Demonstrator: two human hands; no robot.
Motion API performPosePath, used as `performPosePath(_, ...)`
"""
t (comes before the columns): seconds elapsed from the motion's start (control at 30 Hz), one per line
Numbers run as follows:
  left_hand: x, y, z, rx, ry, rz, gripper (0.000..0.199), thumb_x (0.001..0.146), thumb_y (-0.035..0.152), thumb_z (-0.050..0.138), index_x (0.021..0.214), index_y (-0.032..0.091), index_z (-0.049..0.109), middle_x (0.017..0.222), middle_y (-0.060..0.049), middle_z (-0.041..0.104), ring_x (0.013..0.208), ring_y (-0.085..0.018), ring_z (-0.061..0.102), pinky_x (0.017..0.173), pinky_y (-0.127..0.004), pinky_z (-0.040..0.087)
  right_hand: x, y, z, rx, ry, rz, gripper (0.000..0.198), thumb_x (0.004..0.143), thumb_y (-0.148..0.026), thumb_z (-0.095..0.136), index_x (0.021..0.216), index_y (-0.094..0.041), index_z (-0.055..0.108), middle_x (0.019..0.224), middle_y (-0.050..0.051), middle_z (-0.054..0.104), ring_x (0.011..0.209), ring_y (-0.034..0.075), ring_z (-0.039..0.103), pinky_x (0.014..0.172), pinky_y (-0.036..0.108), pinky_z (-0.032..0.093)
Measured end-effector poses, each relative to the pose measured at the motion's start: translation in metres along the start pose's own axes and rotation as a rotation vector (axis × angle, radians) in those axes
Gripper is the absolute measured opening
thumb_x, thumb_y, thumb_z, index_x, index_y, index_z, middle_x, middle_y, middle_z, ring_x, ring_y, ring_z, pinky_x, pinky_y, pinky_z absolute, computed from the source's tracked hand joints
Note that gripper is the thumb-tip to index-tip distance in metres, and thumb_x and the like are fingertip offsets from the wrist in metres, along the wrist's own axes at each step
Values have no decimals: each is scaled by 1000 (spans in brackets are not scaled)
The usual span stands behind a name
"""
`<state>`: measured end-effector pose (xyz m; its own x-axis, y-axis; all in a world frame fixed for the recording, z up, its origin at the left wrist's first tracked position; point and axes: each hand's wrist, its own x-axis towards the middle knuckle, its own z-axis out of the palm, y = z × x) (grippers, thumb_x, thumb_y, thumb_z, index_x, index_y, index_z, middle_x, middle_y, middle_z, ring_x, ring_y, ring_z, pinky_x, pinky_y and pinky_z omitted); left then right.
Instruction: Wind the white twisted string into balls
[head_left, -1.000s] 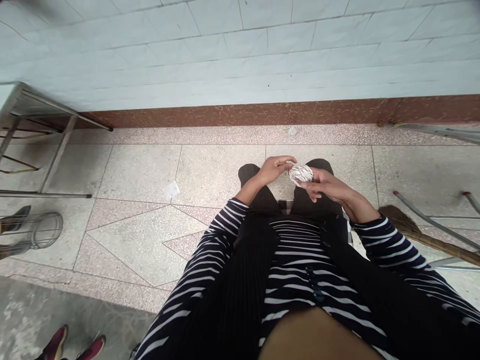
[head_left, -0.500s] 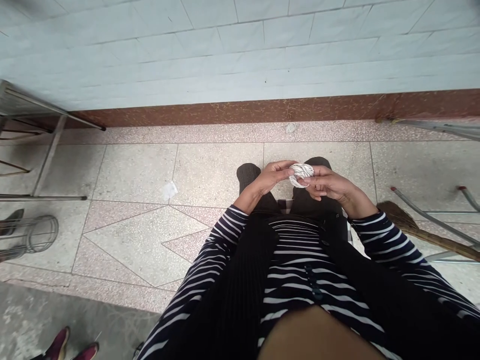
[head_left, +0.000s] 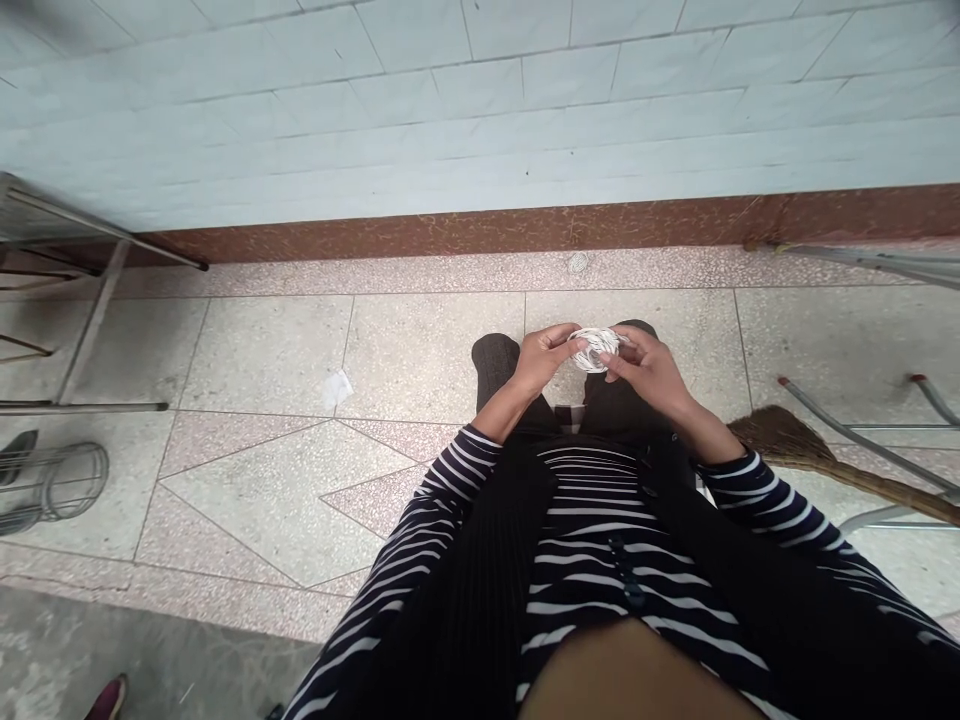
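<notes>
A round coil of white cord (head_left: 595,350) is held between both hands over my knees. My left hand (head_left: 546,358) pinches its left side, thumb on top and fingers behind. My right hand (head_left: 649,370) grips the right side, with the thumb pressed near the coil's middle and the fingers curled at the far edge. Some of the fingers of both hands are hidden behind the cord. On the floor by the wall lies another small white coil (head_left: 577,263).
A broom (head_left: 784,438) lies at my right beside metal tube legs (head_left: 847,425). To the left stand a metal frame (head_left: 97,315) and a wire rack (head_left: 75,475). A white scrap (head_left: 337,387) lies on the tiles. At bottom left is a person's shoe (head_left: 109,698).
My right hand has shifted its grip on the coil, its thumb now nearer the middle and its fingers at the far edge. At bottom left, less of the person's shoes shows.
</notes>
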<state>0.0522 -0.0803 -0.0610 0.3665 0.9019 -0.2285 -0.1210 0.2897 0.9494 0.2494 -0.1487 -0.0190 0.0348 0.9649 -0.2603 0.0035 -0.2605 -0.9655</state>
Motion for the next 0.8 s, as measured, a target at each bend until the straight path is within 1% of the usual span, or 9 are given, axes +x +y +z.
performPosePath(0.1, 2, -2, 2, 20, 5, 23, 65, 71, 68, 97, 107, 15, 84, 113, -9, 84, 111, -28, 76, 101, -41, 58, -3, 10, 9, -98, 64, -50, 78, 73, -70, 95, 127, -21, 69, 85, 1, 74, 61, 16, 66, 55, 30, 58)
performPosePath(0.23, 2, 2, -5, 82, -105, 30, 65, 76, 65, 95, 116, 15, 83, 117, -11, 84, 111, -27, 77, 102, -39, 58, 1, 8, 9, 48, 128, -21, 75, 66, -74, 98, 112, -19, 76, 70, -1, 68, 52, 14, 59, 47, 29, 55)
performPosePath(0.3, 0, 12, -15, 153, -221, 20, 60, 79, 63, 93, 116, 15, 83, 105, -9, 85, 102, -24, 78, 99, -36, 58, 5, 1, 3, 166, 106, 39, 75, 58, -74, 102, 101, -18, 78, 69, 0, 68, 50, 13, 58, 43, 27, 52)
performPosePath(0.4, 0, 34, -33, 300, -342, 18, 44, 89, 59, 86, 95, 15, 84, 79, -4, 79, 83, -18, 75, 91, -32, 58, 6, -11, -8, 247, 77, 108, 70, 50, -68, 108, 85, -15, 79, 69, 2, 70, 48, 11, 57, 38, 24, 49)
performPosePath(0.47, 4, 47, -41, 365, -299, 82, 43, 95, 56, 79, 81, 15, 80, 75, -3, 77, 80, -17, 73, 90, -30, 57, 2, -17, -10, 246, 62, 120, 67, 47, -63, 111, 81, -15, 80, 68, 3, 70, 47, 11, 57, 37, 23, 49)
performPosePath(0.53, 11, 51, -42, 411, -189, 183, 42, 99, 52, 75, 78, 16, 78, 81, -4, 79, 83, -16, 73, 94, -30, 56, -3, -23, -7, 242, 23, 98, 63, 49, -59, 111, 82, -15, 82, 68, 3, 71, 47, 12, 59, 37, 24, 50)
performPosePath(0.63, 20, 39, -28, 496, -110, 253, 36, 103, 44, 70, 82, 16, 79, 85, -4, 81, 90, -17, 75, 99, -31, 56, -6, -31, 0, 241, 9, -23, 56, 57, -57, 109, 85, -17, 84, 69, 3, 72, 50, 14, 62, 41, 26, 55)
performPosePath(0.73, 14, 15, -8, 606, -216, 222, 40, 109, 40, 61, 82, 16, 78, 84, -4, 80, 87, -18, 76, 93, -31, 58, 10, -30, -1, 163, 140, -192, 53, 66, -60, 104, 89, -18, 82, 73, 3, 72, 54, 15, 64, 48, 29, 58)
performPosePath(0.8, 4, 4, 1, 744, -286, 261, 42, 113, 38, 55, 86, 17, 78, 86, -4, 81, 86, -18, 76, 93, -32, 59, 28, -21, -10, 24, 238, -234, 53, 74, -66, 96, 93, -19, 80, 75, 3, 71, 56, 17, 64, 50, 30, 56)
